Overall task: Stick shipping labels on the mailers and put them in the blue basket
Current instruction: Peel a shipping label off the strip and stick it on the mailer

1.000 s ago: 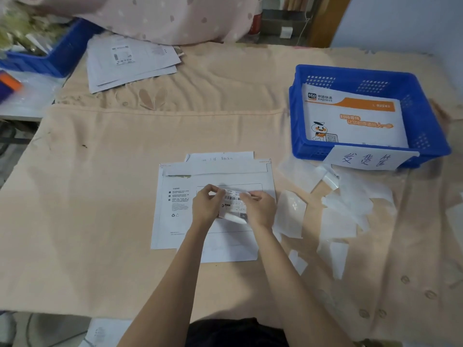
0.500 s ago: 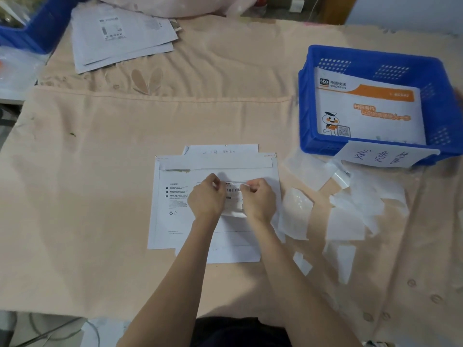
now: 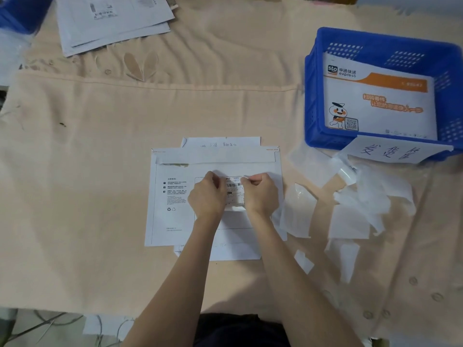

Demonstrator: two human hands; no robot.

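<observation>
A white mailer (image 3: pixel 172 196) lies flat in the middle of the cloth-covered table, on top of another sheet. Over its printed address box I hold a shipping label (image 3: pixel 234 190) with a barcode. My left hand (image 3: pixel 208 196) pinches the label's left edge and my right hand (image 3: pixel 260 194) pinches its right edge, fingers curled. The label's lower end curls up off the mailer. The blue basket (image 3: pixel 313 101) stands at the right with an orange-and-white express mailer (image 3: pixel 380 103) inside.
Several peeled white backing papers (image 3: pixel 350 216) lie scattered right of the mailer, below the basket's handwritten tag (image 3: pixel 390 152). A stack of mailers (image 3: pixel 112 21) sits at the far left, beside another blue bin (image 3: pixel 17 11). The table's near edge runs just below my forearms.
Both hands have carried the label a little up the mailer onto the address box. My head has tilted down, so the table appears closer.
</observation>
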